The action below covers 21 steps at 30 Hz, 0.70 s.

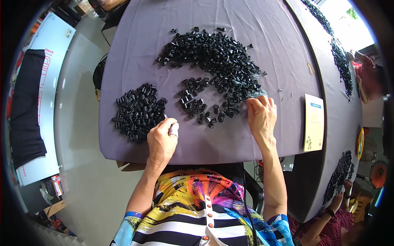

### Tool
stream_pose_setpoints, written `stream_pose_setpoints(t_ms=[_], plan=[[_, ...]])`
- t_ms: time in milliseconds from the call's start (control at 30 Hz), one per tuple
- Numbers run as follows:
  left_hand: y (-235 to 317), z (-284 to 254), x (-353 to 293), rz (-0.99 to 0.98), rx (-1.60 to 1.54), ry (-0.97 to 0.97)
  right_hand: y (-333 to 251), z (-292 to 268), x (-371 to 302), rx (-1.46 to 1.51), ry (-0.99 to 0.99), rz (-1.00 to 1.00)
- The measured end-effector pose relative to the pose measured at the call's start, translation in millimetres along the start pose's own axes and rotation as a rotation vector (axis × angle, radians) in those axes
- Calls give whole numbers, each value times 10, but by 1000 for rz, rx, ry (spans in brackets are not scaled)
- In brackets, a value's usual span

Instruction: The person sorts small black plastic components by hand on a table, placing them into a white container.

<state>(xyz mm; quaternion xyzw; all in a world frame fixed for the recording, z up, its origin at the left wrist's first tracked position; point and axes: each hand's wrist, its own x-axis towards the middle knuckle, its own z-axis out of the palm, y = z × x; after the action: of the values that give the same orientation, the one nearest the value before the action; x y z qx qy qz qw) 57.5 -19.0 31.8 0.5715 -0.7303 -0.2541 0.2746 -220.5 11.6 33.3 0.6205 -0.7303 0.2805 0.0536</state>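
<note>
My left hand (162, 138) is closed in a pinch beside the right edge of a heap of small black plastic pieces (137, 115). A tiny pale tip shows at its fingertips; what it belongs to I cannot make out. At the lower right end of a larger, curved heap of black pieces (213, 53), my right hand (262, 117) has its fingers pressed together. They touch a small pile of clear, whitish bits (257, 92); anything between them is hidden. Between the hands lie loose black pieces (197, 102), several of them standing apart.
A grey cloth covers the table (184, 143). On the right lies a yellow booklet (313, 123). Farther right, more black pieces (340, 176) lie on an adjoining table, with another person's hands (338, 201) beside them. A second person's hand (363, 65) is near the upper right.
</note>
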Motion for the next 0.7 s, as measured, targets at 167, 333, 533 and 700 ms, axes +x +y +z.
stream_pose_setpoints(t_ms=[167,333,533,700], plan=[[73,28,75,99,-50,86,13,49,56,-125,-94,30],[301,134,396,199,-5,96,-5,30,110,-130,-203,59],[148,273,618,155,2,87,21,42,48,20,-101,9],[198,349,682,255,51,65,-102,-25,-48,167,-23,10]])
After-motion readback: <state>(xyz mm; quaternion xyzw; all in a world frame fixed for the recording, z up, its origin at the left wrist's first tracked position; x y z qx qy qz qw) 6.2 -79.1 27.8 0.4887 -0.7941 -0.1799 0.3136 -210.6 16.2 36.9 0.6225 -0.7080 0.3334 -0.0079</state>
